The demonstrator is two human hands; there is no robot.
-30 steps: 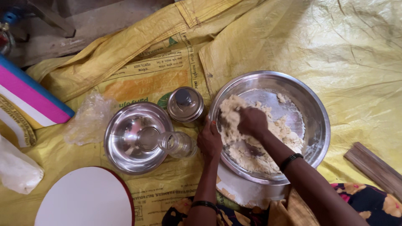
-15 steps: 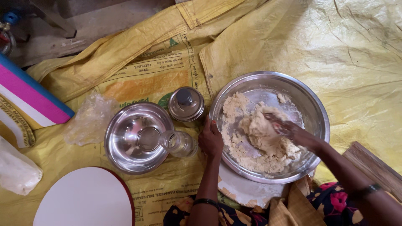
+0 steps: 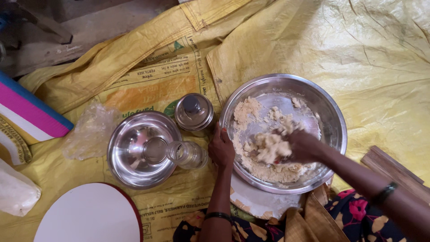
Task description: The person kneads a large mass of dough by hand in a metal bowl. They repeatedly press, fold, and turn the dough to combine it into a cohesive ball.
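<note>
Yellow sacking (image 3: 376, 58) covers the floor (image 3: 85, 27) — on it lie a large steel bowl (image 3: 333, 121) of dough, a smaller steel bowl (image 3: 123, 166), a lidded steel canister (image 3: 194, 112) and a glass jar (image 3: 188, 154); a crumpled clear bag (image 3: 89, 130), a round white board (image 3: 89, 217) and a wooden strip (image 3: 394, 172) lie nearer the edges.

Head view straight down, close over steel bowl (image 3: 333, 116)

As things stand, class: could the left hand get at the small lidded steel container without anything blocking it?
Probably yes. The left hand grips the big bowl's rim, and the lidded steel container stands close beside it with nothing between.
</note>
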